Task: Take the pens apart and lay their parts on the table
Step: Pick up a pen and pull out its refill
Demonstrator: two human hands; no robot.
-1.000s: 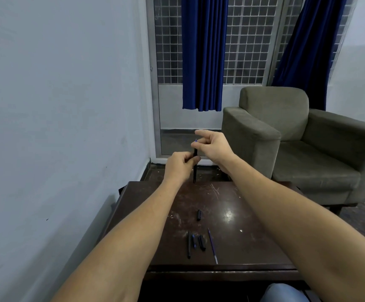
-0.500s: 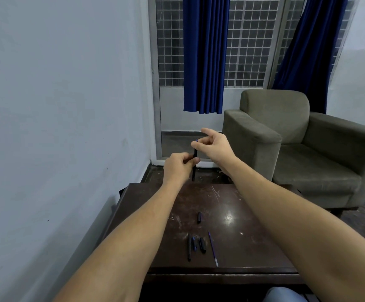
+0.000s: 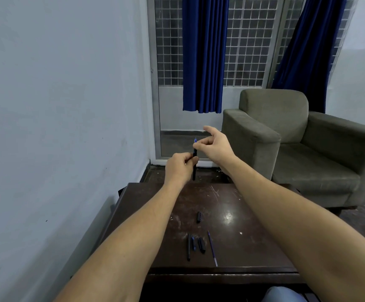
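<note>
**Current state.** The left hand (image 3: pixel 180 167) has its fingers curled round the middle of the slim black plastic pen (image 3: pixel 194 171). The pen stands nearly upright in the air, apparently at or beyond the far edge of the dark brown wooden table (image 3: pixel 253 236). The right hand (image 3: pixel 215 147) pinches the pen's upper end between thumb and a curled finger, just below the blue tip (image 3: pixel 195 140). Its index finger points out straight and holds nothing.

**Parts already laid down (near edge of the table).** A long black barrel (image 3: pixel 188 247), a small dark piece (image 3: pixel 193 243) just beside it, a short black cap (image 3: pixel 202 245) and a thin blue refill (image 3: pixel 212 248). A second short black cap (image 3: pixel 198 217) lies apart, nearer the middle.

**Hazards.**
- A part that comes free suddenly may fall to the floor, since the pen seems not to be held over the tabletop. The likely cause is a narrow two-finger pinch on a small, smooth section.
- The refill may bend if the pull runs off the pen's axis.

**Limits of view.**
- The contact between the right fingertips and the pen is too small to resolve, so it cannot be told whether the tip section is loosened.
- The left fingers hide the pen's middle.
- Both arms are cut off at the lower frame edge.
- The small dark piece cannot be identified.
</note>
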